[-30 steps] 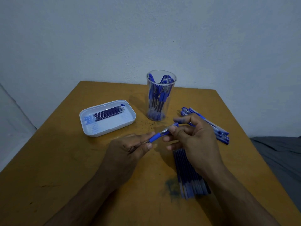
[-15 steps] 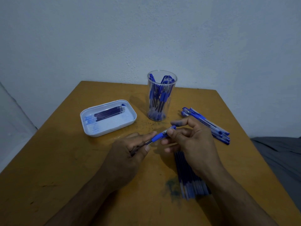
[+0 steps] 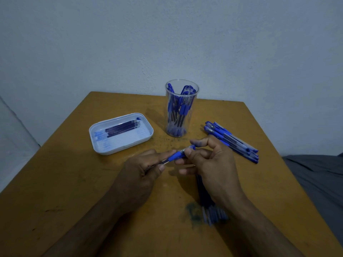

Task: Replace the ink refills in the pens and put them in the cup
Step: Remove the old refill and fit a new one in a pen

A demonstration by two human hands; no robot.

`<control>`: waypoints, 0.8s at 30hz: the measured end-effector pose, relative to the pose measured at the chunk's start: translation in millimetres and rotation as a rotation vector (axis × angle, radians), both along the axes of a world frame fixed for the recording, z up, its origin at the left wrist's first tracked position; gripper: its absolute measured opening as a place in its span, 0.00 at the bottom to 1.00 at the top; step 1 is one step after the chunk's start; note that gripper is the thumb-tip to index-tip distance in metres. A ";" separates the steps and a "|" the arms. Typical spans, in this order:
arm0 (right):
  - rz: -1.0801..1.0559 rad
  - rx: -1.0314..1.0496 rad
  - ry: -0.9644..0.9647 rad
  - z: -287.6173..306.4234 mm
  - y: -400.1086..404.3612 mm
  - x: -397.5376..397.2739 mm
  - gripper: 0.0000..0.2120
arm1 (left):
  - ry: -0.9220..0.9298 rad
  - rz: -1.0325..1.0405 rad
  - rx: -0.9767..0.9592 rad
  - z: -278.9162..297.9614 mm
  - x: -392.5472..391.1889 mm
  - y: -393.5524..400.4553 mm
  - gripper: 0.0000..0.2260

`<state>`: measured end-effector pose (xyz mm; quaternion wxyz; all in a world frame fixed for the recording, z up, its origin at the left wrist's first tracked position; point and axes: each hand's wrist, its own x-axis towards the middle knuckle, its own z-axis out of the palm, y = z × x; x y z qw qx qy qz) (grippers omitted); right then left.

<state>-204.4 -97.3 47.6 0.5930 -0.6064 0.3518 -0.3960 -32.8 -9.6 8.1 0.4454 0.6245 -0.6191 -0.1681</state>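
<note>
Desk (image 3: 65, 182): wooden top that carries every item. A dark ink smear lies near the front, just beside the loose refills. Risk: a part set down there would pick up ink.
Cup (image 3: 181, 110): clear, tall and upright at the rear centre, already crowded with blue pens. Risk: it is narrow for its height, so a pen pushed in at an angle could jam against the others or tip the cup over.
Tray (image 3: 104, 145): white, left of the cup, with dark refills lying side by side along its far side. Risk: judged low; it sits well apart from both hands.
Waiting pens (image 3: 232, 141): a capped pile lying right of the cup, partly behind the right hand. Risk: a sweep of that hand toward the cup could scatter them.
Loose refills (image 3: 211, 210): a row on the desk under the right forearm. Risk: the forearm could roll them toward the front edge.
Left hand (image 3: 141, 173): grip closed around the barrel of the pen (image 3: 176, 155).
Right hand (image 3: 209, 164): thumb and fingers pinch the tip end of the same pen, held above the desk in front of the cup. Risk: the tip piece could cross-thread, or slip from ink-stained fingers and roll away.
</note>
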 end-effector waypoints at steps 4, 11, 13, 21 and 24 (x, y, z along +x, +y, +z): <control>0.001 0.031 -0.033 -0.4 5.1 4.9 0.12 | -0.001 0.010 -0.037 -1.4 -1.6 -1.8 0.20; -0.197 -0.229 0.037 11.6 5.0 3.3 0.12 | -0.181 0.099 -0.063 -2.7 4.0 -0.4 0.23; -0.271 -0.373 0.091 20.0 0.7 0.6 0.12 | -0.340 0.122 -0.052 -3.1 5.9 -5.2 0.22; -0.345 -0.650 0.207 93.1 -15.1 3.7 0.12 | -0.577 0.126 0.249 -6.2 0.9 -32.6 0.25; -0.347 -0.681 0.204 122.6 -21.0 7.1 0.13 | -0.599 0.132 0.276 -9.3 -0.8 -31.0 0.25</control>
